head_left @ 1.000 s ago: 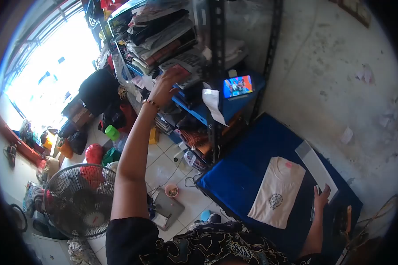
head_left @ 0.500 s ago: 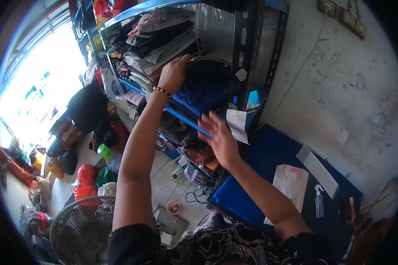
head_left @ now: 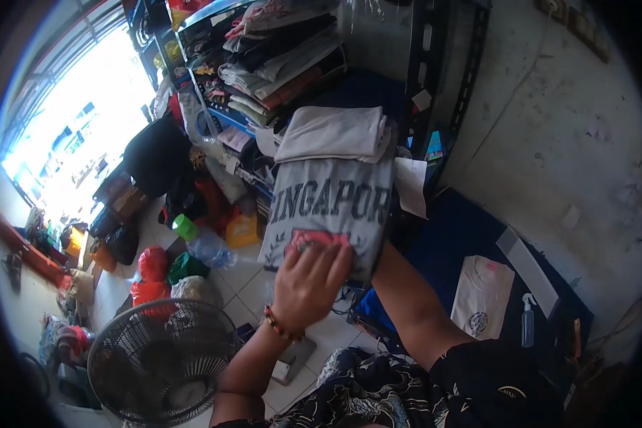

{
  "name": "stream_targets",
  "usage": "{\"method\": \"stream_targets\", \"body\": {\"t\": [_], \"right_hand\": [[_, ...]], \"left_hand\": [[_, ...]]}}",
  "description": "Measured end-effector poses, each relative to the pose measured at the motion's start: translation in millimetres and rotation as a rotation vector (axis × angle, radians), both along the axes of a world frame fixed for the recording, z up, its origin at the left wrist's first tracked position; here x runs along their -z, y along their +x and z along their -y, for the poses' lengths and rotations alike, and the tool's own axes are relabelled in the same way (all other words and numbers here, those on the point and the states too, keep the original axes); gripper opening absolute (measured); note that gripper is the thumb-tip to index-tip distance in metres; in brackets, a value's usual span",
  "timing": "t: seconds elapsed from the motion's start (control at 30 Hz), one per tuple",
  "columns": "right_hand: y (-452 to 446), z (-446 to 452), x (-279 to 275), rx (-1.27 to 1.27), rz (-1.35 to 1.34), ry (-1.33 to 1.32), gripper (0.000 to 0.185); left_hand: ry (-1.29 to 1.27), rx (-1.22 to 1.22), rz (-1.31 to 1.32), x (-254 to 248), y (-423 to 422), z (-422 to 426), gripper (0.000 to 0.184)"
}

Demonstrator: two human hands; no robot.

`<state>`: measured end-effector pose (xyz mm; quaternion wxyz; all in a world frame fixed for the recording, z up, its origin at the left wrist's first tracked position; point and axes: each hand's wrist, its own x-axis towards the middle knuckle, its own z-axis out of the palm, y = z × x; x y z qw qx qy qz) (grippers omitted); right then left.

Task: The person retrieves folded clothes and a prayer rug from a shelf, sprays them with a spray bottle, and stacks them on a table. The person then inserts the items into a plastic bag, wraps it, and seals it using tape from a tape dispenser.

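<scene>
A folded grey T-shirt [head_left: 328,178] with dark lettering and a red print is held up in front of the shelf. A folded whitish garment [head_left: 332,135] lies over its far end. My left hand [head_left: 314,278], with a beaded bracelet at the wrist, grips the near edge, its fingers over the red print and its thumb hidden. My right forearm reaches beneath the grey T-shirt from the right. The shirt covers my right hand, which supports it from below, so its fingers are out of sight.
Piles of folded clothes [head_left: 285,57] fill the metal shelf behind. On the blue table [head_left: 435,242] at right lie a cream T-shirt [head_left: 481,296], a white board [head_left: 528,266] and a spray bottle [head_left: 527,321]. A fan [head_left: 160,360] and several bags stand at lower left.
The grey T-shirt and whitish garment have come into view in front of the shelf. My left hand has moved down from the shelf pile onto the shirt; my right hand, spread before, is now under it.
</scene>
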<state>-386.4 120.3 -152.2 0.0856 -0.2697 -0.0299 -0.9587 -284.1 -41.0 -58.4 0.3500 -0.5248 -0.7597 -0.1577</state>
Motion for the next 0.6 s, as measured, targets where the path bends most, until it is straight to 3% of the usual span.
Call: {"method": "stream_targets", "body": {"t": [0.07, 0.13, 0.17, 0.2, 0.37, 0.47, 0.6], "right_hand": [[29, 12, 23, -0.010, 0.074, 0.054, 0.061], [59, 22, 44, -0.024, 0.155, 0.104, 0.061], [73, 24, 53, -0.028, 0.189, 0.125, 0.061], [88, 26, 62, -0.037, 0.230, 0.152, 0.061], [191, -1, 93, -0.063, 0.382, 0.296, 0.061], [275, -55, 94, -0.014, 0.439, 0.397, 0.061], [360, -148, 82, 0.176, 0.504, 0.541, 0.061]], "left_hand": [[-0.116, 0.102, -0.004, 10, 16, 7, 0.043], [0.030, -0.013, 0.110, 4, 31, 24, 0.063], [0.338, -0.019, 0.144, 15, 24, 39, 0.083], [0.690, -0.315, 0.170, 30, 21, 39, 0.083], [1.053, -0.137, 1.484, 83, 100, 45, 0.051], [0.965, -0.045, 1.720, 97, 163, -10, 0.038], [0.754, 0.054, 1.775, 106, 209, -117, 0.033]]}}
